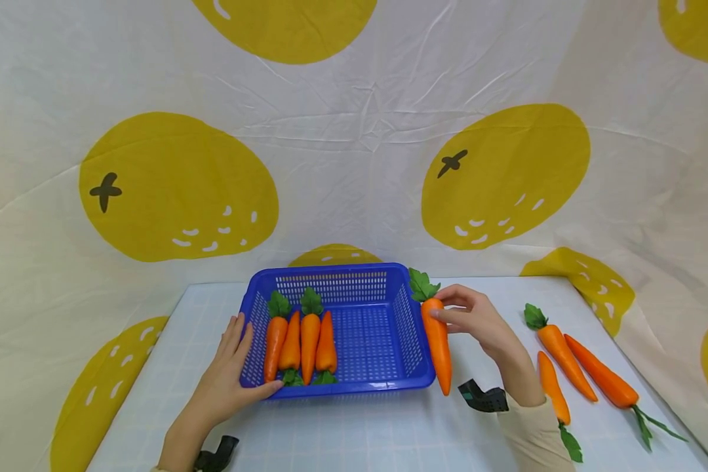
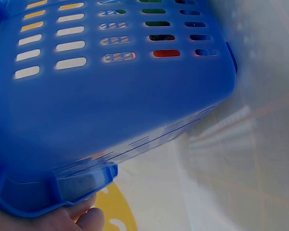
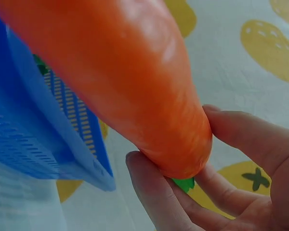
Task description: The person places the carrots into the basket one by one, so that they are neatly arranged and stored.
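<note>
My right hand (image 1: pixel 473 321) pinches an orange carrot (image 1: pixel 436 341) near its top, between thumb and fingers. The carrot hangs tip down beside the right rim of a blue plastic basket (image 1: pixel 356 387), its green leaves uppermost. Close up in the right wrist view, the carrot's thick end (image 3: pixel 178 144) sits between the fingertips. My left hand (image 1: pixel 227 380) rests against the basket's front left corner, thumb along the front rim and fingers stretched up the left side. Several carrots (image 1: pixel 309 341) lie side by side in the basket's left half, leaf ends alternating.
Right of my right arm, three more carrots lie on the table: one with its leaves at the back (image 1: pixel 566 360), a small one (image 1: pixel 552 387), and a long one with thin stems (image 1: pixel 604 373). A cloth with yellow fruit prints (image 1: pixel 354 196) hangs behind the table (image 1: pixel 389 432).
</note>
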`<state>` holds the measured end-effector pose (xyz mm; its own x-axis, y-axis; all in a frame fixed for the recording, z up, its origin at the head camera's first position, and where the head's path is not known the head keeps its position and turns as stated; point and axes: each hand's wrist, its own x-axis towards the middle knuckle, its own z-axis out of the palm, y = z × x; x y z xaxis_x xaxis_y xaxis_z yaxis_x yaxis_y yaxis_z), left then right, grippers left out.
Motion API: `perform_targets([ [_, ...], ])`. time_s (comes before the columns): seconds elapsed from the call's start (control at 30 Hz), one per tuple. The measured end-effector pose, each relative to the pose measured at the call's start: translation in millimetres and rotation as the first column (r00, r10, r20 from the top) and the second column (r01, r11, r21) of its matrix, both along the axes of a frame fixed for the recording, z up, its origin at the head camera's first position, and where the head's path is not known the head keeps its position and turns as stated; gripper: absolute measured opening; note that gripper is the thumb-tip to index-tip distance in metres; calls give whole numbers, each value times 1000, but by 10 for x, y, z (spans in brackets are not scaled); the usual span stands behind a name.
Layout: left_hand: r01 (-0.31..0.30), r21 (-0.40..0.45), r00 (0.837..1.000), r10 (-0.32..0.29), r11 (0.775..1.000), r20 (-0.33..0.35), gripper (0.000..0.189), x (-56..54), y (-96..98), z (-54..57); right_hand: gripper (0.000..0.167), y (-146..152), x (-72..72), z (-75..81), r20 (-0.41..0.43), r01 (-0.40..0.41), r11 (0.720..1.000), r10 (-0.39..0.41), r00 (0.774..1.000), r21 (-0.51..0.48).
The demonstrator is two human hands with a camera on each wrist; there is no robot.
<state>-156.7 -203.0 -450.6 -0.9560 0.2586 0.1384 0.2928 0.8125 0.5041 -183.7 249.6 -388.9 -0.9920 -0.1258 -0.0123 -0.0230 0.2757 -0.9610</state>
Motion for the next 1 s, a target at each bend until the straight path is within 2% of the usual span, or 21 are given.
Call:
perform_targets([
  [0.27, 0, 3, 1000, 0, 1000, -7, 120, 6, -10, -1, 37, -218, -151, 58, -31, -56, 997, 54, 998, -57],
  [0.63, -4, -4, 1000, 4, 1000, 6, 120, 0, 2, -6, 33, -501, -283, 105, -35, -116, 988, 113, 993, -98],
  [1.0, -3, 0, 1000, 3, 1000, 3, 120, -4, 0, -7, 29, -854, -411, 172, -38, -167, 969, 163, 986, -184],
])
